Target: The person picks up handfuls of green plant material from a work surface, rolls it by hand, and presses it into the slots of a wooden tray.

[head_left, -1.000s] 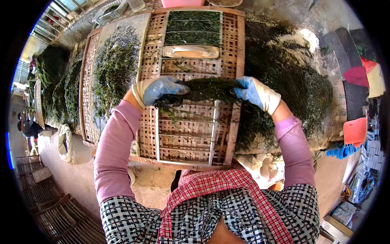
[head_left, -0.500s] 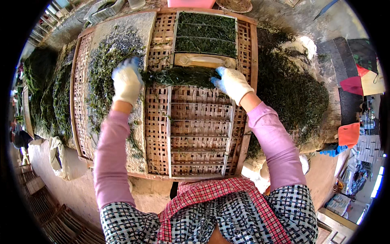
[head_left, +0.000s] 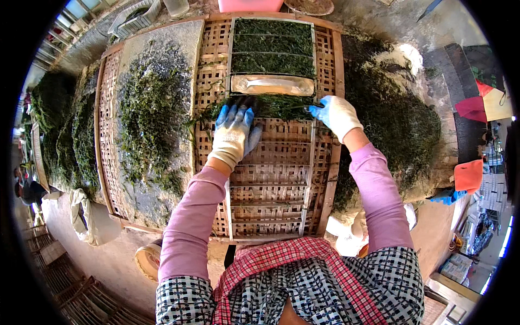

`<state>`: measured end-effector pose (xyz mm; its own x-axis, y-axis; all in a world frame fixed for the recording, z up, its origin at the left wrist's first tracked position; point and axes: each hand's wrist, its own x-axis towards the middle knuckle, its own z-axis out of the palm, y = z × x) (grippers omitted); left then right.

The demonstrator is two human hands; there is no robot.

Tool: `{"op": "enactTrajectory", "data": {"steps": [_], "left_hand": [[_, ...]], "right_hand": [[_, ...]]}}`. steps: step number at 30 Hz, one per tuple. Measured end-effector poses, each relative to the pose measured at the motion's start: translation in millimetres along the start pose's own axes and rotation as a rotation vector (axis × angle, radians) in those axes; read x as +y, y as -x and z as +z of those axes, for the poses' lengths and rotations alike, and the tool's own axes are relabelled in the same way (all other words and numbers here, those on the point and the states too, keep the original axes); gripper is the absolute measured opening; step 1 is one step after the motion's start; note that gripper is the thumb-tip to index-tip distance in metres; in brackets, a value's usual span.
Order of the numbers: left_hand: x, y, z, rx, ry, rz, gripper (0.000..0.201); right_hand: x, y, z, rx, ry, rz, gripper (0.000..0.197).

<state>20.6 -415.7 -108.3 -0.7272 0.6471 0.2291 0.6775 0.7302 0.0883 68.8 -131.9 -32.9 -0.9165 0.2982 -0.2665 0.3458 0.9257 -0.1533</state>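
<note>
A bamboo mat [head_left: 271, 179] with a slatted frame of narrow rows lies in front of me. Its three far rows [head_left: 273, 46] are filled with flat dark green seaweed, and a pale wooden block [head_left: 272, 85] lies below them. A fresh strip of seaweed [head_left: 281, 105] fills the row after the block. My left hand [head_left: 233, 135], in a white glove with blue fingers, lies flat with spread fingers on the strip's left end. My right hand [head_left: 337, 115], gloved the same, has bent fingers on the strip's right end. I cannot tell whether it pinches the seaweed.
A loose heap of seaweed [head_left: 151, 108] lies on a mat to the left, with darker piles [head_left: 57, 135] beyond it. A big dark mound [head_left: 395, 124] sits to the right. A pink tub [head_left: 249, 4] stands at the far edge. A person [head_left: 24, 187] is at the far left.
Both hands carried a bunch of seaweed away from me and set it in the row below the wooden block. My left hand has since flattened onto it with fingers spread.
</note>
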Motion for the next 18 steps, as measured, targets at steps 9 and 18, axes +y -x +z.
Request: {"op": "enactTrajectory", "data": {"steps": [9,18], "left_hand": [[39.1,-9.4,-16.6,0.219,0.038,0.252,0.047],[-10.2,-7.1,-2.6,-0.028,-0.194,0.212,0.048]], "right_hand": [[48.8,9.2,7.2,0.546,0.190,-0.110,0.041],[27.6,16.7,58.1,0.260,0.377,-0.691,0.042]]}}
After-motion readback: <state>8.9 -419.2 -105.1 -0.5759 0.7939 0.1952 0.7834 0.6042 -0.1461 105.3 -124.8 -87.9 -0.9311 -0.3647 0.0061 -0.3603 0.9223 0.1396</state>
